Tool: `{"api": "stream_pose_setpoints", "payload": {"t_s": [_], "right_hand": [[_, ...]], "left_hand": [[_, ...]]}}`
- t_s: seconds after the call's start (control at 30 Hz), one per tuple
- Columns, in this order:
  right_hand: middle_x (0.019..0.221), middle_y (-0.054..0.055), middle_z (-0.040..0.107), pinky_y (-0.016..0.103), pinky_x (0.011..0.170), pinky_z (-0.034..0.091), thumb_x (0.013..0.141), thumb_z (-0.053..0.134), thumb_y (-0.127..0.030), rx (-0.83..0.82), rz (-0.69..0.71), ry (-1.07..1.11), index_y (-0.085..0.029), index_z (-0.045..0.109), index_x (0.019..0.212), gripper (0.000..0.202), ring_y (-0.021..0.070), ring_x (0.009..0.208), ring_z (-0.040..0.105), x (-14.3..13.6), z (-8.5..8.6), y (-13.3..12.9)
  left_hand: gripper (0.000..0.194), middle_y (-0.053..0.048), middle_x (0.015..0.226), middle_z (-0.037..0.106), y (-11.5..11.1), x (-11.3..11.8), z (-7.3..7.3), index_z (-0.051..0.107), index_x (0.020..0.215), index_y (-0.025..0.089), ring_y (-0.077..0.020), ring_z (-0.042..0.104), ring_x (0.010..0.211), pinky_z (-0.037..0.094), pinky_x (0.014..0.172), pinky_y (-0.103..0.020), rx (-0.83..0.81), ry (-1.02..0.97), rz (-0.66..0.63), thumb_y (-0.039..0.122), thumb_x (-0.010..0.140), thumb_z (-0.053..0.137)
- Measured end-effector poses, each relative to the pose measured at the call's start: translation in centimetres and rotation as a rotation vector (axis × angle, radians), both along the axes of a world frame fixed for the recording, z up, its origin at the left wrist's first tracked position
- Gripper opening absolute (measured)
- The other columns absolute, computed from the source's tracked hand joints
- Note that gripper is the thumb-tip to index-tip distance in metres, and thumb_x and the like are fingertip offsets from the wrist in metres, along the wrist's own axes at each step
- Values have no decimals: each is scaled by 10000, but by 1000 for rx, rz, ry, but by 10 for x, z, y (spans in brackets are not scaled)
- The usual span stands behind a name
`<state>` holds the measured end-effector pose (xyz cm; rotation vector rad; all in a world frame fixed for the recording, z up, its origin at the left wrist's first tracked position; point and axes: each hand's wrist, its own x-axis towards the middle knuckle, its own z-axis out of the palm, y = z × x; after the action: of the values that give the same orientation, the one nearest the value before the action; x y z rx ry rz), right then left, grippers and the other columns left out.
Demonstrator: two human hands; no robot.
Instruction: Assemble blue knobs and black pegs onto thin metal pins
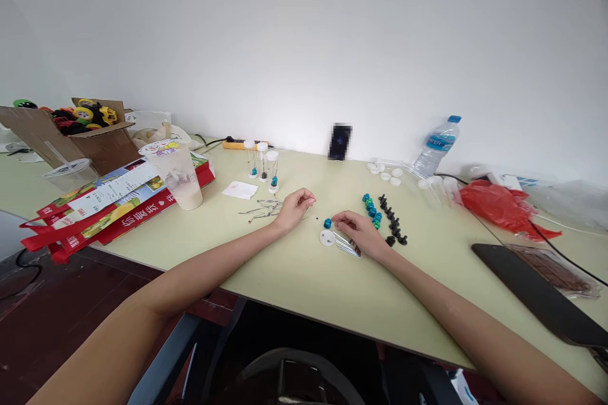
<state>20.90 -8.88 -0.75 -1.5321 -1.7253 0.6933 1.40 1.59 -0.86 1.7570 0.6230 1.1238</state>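
Note:
My left hand (295, 209) is raised over the table, thumb and fingertips pinched together; whatever is between them is too small to make out. Several thin wire-like pieces (266, 209) lie to its left. My right hand (358, 231) is loosely curved, fingers apart, its fingertips close beside a small blue knobbly piece (327, 223). Whether they touch it I cannot tell. Under that hand, partly covered, are several thin metal rods (348, 247). A round white disc (327, 238) with small dark marks lies by the rods. A tiny dark bit (317, 218) sits between the hands.
Blue-green pieces (372, 210) and black pieces (392, 218) lie in rows at right. Clear tubes (263, 161), white paper (240, 190) and a drink cup (178, 177) stand or lie left. White caps (391, 176), a water bottle (437, 145) and a red bag (498, 205) are farther right.

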Motion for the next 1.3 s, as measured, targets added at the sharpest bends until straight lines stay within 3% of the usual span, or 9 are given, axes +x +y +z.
{"api": "stream_pose_setpoints", "payload": {"t_s": [0.2,0.57,0.77,1.07,1.2,1.3], "right_hand": [[841,26,650,270,575,418,856,489,-378,0,-6,7,-201,645,993,273,153,687,555,-1,0,-1],[881,31,670,284,653,432,853,493,-344,19,2,13,-203,643,991,248,166,757,583,-1,0,1],[848,27,660,276,592,400,859,490,-358,14,-13,-14,-200,646,984,255,153,677,540,-2,0,0],[894,42,666,302,673,444,855,492,-336,16,-5,12,-193,637,1001,250,174,767,586,-1,0,0],[906,51,656,324,743,467,850,499,-326,29,-9,51,-192,614,1025,248,189,844,603,-1,-2,1],[916,55,619,328,711,475,850,505,-351,89,-65,1,-195,595,1035,257,181,788,587,0,-4,3]], "left_hand": [[102,12,712,535,-1,0,1,520,820,167,-91,493,628,424,638,-240,-47,-53,-37,269,826,525],[146,-35,739,629,-2,2,0,500,792,151,-122,616,673,513,693,-302,-107,-90,-99,279,815,566],[170,-24,709,613,-2,3,-1,524,743,150,-124,594,669,497,669,-286,-96,13,-106,295,775,607],[142,-10,724,624,2,-1,-6,604,704,160,-135,525,687,403,670,-268,-16,247,1,296,735,623],[117,-1,702,614,-1,-1,-2,590,681,169,-139,521,684,387,671,-269,-4,286,0,273,734,604],[123,-6,698,620,-1,-1,-2,579,676,170,-141,528,679,390,674,-270,-33,282,8,278,732,595]]}}
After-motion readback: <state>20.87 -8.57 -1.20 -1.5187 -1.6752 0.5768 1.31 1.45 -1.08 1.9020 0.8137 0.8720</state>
